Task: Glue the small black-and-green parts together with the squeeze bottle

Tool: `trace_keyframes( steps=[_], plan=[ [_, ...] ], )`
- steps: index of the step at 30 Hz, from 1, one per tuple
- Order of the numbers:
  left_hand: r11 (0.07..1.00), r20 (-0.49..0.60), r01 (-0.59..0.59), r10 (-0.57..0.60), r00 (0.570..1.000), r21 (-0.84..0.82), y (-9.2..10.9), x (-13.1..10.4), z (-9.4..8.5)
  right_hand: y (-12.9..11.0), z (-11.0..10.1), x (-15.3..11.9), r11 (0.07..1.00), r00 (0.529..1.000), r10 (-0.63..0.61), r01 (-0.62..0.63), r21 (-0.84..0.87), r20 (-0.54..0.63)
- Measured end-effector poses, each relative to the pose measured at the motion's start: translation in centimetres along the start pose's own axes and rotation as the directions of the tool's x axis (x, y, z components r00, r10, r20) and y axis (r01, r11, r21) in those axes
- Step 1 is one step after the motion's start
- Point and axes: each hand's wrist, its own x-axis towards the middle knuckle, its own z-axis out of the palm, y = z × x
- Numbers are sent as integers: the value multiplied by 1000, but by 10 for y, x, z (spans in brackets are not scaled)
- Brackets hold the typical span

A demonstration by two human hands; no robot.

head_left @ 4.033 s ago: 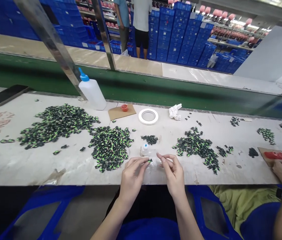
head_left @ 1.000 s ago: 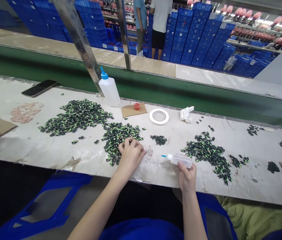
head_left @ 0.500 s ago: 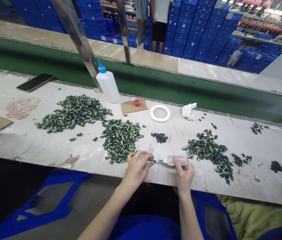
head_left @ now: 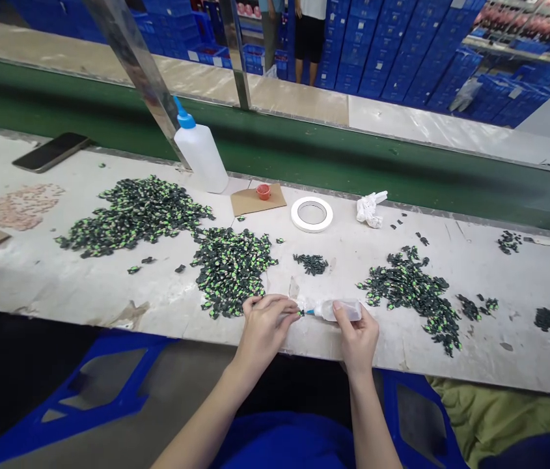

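My left hand (head_left: pixel 269 322) is closed, pinching a small black and green piece (head_left: pixel 301 313) between thumb and fingertips. My right hand (head_left: pixel 358 332) is wrapped round a small clear squeeze bottle (head_left: pixel 326 311) lying nearly level, its blue nozzle tip (head_left: pixel 310 312) pointing left at that piece. Whether the tip touches the piece I cannot tell. Just beyond my left hand spreads a heap of black and green pieces (head_left: pixel 233 270). Another such heap (head_left: pixel 414 293) lies right of my right hand. A little pile of dark parts (head_left: pixel 310 264) sits beyond the bottle.
At the back stand a large white bottle (head_left: pixel 202 156) with a blue cap, a red cup (head_left: pixel 263 191) on cardboard, a tape roll (head_left: pixel 312 215) and crumpled tissue (head_left: pixel 371 210). Further left are another heap (head_left: pixel 138 215), pink bits (head_left: pixel 28 205) and a phone (head_left: pixel 53 152). A metal post (head_left: pixel 133 71) rises behind.
The view has shifted slightly, so the table items appear moved a little. Both hands keep their grips, and the nozzle stays by the piece.
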Motion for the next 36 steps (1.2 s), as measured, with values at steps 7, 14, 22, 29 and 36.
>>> trace_keyframes(
  steps=[7,14,22,29,36],
  plan=[
    [1000,0,-9,9,1000,2,-1,-1,0,2,-1,0,1000,1000,27,-27,-1,7],
    [1000,-1,0,0,1000,11,0,-1,0,2,-1,0,1000,1000,28,-28,-7,6],
    [999,-3,-18,18,1000,26,0,-2,-1,-3,0,0,1000,999,27,-27,4,-44],
    [999,-1,-12,12,1000,31,2,-2,-1,-1,-1,0,999,999,32,-32,42,10],
    [1000,-12,-2,2,1000,22,4,-1,-2,-1,0,0,997,999,41,-42,58,12]
  ],
)
